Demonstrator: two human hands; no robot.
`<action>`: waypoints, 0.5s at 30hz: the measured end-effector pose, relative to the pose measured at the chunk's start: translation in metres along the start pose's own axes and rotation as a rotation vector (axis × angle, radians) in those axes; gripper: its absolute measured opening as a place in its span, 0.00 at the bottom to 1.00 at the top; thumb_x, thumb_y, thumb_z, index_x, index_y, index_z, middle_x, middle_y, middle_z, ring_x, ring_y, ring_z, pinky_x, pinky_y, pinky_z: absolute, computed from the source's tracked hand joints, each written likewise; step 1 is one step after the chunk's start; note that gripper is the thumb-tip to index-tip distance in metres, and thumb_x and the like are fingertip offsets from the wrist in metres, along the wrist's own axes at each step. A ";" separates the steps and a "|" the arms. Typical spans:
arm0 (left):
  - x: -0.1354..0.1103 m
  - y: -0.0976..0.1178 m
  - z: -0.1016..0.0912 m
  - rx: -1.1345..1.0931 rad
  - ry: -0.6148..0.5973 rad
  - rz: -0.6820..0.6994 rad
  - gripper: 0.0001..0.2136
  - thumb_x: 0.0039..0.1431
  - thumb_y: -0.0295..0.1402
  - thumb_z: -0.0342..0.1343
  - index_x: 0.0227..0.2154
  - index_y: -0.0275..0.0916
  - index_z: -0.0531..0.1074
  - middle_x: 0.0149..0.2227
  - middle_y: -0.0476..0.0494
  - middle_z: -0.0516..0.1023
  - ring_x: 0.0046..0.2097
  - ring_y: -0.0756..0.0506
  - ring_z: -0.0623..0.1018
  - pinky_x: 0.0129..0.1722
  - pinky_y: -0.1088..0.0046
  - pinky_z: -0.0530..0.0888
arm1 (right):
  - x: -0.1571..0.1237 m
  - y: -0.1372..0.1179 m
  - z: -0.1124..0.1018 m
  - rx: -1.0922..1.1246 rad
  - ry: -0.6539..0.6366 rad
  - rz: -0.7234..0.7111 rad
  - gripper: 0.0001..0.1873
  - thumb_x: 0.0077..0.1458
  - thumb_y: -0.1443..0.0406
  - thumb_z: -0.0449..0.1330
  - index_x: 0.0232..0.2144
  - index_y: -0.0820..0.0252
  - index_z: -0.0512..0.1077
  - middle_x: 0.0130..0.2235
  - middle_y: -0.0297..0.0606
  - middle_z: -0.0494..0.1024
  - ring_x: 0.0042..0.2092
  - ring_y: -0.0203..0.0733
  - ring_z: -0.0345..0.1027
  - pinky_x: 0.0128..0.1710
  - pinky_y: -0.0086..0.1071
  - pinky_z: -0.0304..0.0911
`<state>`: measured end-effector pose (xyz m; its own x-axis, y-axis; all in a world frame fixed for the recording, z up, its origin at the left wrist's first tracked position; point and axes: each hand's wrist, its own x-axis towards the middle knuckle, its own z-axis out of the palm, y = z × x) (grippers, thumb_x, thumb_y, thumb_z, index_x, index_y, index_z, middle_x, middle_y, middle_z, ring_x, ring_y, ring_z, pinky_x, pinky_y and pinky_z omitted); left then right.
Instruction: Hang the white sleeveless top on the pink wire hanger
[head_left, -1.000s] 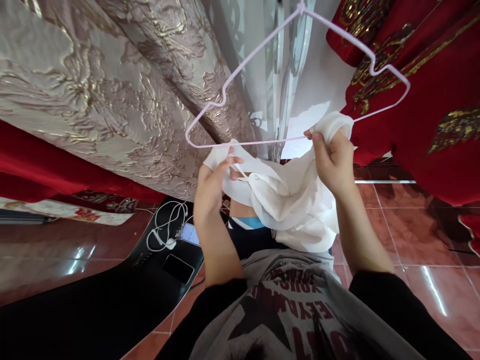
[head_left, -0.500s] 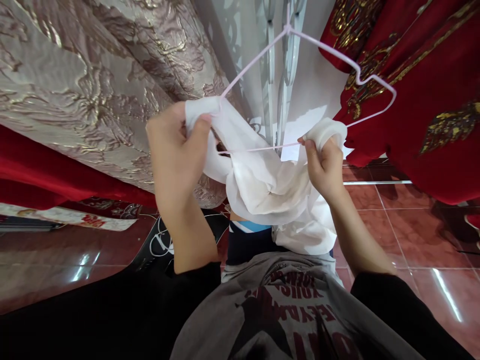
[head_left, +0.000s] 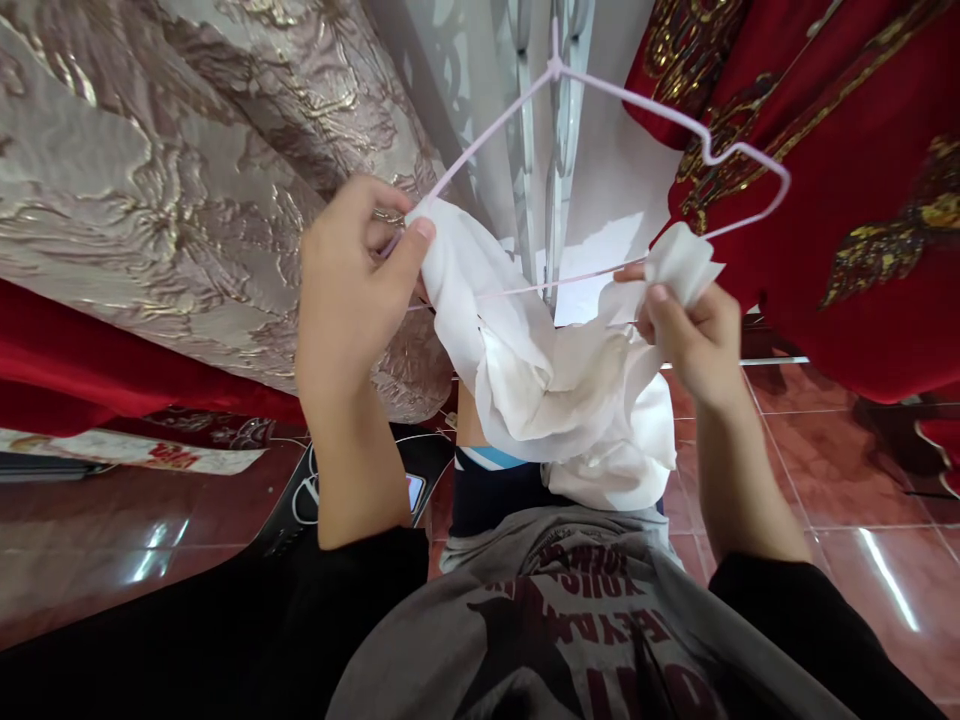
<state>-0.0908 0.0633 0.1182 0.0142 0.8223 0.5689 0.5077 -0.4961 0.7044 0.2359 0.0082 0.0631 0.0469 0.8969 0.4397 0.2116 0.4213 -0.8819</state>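
Observation:
A thin pale-pink clothes hanger (head_left: 628,95) is in front of me, its hook end pointing away. My left hand (head_left: 352,280) is closed at its left end, the thumb pressing the edge of a white garment (head_left: 517,370) there. Some of its fingertips are hidden behind the hanger end. Fabric bunched near the right part of the hanger is pinched in my right hand (head_left: 694,330), around the lower bar. The hanger's right end sticks out bare past that hand. Below, the garment sags in folds down to my lap.
On the left hangs a pale brocade cloth (head_left: 150,200) with raised gold pattern. Red garments (head_left: 862,180) with gold sequins hang at the right. Metal rack posts (head_left: 555,220) stand beyond the hanger. A phone (head_left: 415,490) and white cable lie on a black surface (head_left: 427,460) at lower left.
The fabric at the left has come off my left hand's fingers and now lies over the hanger's left end. My right hand has moved right and toward me, gathering the cloth there.

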 end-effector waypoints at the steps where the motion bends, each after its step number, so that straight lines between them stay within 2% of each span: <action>1: -0.001 0.000 -0.001 -0.013 -0.022 0.014 0.12 0.69 0.39 0.64 0.42 0.34 0.77 0.25 0.52 0.77 0.22 0.50 0.77 0.36 0.62 0.84 | 0.002 0.000 -0.012 0.045 0.011 0.075 0.19 0.66 0.50 0.63 0.48 0.55 0.81 0.40 0.38 0.83 0.25 0.29 0.60 0.28 0.34 0.63; 4: -0.001 0.001 -0.004 -0.039 -0.047 0.037 0.08 0.69 0.33 0.61 0.38 0.32 0.79 0.27 0.49 0.79 0.24 0.50 0.77 0.29 0.69 0.82 | 0.020 0.008 -0.054 0.057 0.016 0.326 0.12 0.58 0.59 0.70 0.40 0.60 0.83 0.35 0.41 0.83 0.23 0.29 0.61 0.24 0.36 0.57; 6: 0.000 0.002 -0.006 -0.042 -0.040 0.028 0.06 0.68 0.29 0.62 0.37 0.31 0.80 0.27 0.49 0.78 0.23 0.51 0.76 0.25 0.74 0.80 | 0.041 0.014 -0.078 -0.014 0.081 0.442 0.03 0.57 0.67 0.70 0.32 0.62 0.82 0.31 0.42 0.82 0.21 0.29 0.62 0.24 0.37 0.56; 7: 0.000 0.004 -0.007 -0.041 -0.035 0.013 0.06 0.68 0.29 0.62 0.37 0.31 0.81 0.26 0.49 0.78 0.22 0.52 0.76 0.24 0.75 0.79 | 0.053 0.016 -0.086 -0.061 0.144 0.470 0.06 0.57 0.69 0.68 0.28 0.63 0.81 0.29 0.41 0.81 0.19 0.28 0.61 0.24 0.38 0.55; 10: 0.001 0.008 -0.009 -0.043 -0.016 -0.035 0.07 0.67 0.29 0.64 0.36 0.29 0.82 0.27 0.48 0.79 0.21 0.52 0.76 0.25 0.74 0.79 | 0.085 0.010 -0.097 -0.168 0.280 0.442 0.11 0.60 0.70 0.67 0.25 0.63 0.79 0.23 0.37 0.78 0.16 0.24 0.56 0.22 0.36 0.47; 12: 0.000 0.010 -0.009 -0.045 -0.012 -0.064 0.07 0.67 0.29 0.64 0.37 0.29 0.83 0.28 0.46 0.81 0.22 0.51 0.77 0.28 0.70 0.81 | 0.097 -0.004 -0.093 -0.206 0.285 0.361 0.11 0.61 0.70 0.67 0.25 0.64 0.79 0.21 0.33 0.76 0.16 0.23 0.54 0.21 0.35 0.43; 15: -0.003 0.012 -0.007 -0.050 -0.019 -0.081 0.07 0.67 0.30 0.64 0.37 0.30 0.83 0.29 0.44 0.81 0.23 0.50 0.77 0.28 0.69 0.81 | 0.102 -0.033 -0.076 -0.300 0.222 0.232 0.18 0.63 0.77 0.60 0.22 0.62 0.77 0.16 0.28 0.67 0.17 0.23 0.53 0.21 0.34 0.43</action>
<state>-0.0908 0.0533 0.1281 -0.0083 0.8653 0.5012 0.4643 -0.4405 0.7683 0.3075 0.0753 0.1503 0.3287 0.8986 0.2908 0.4430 0.1252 -0.8877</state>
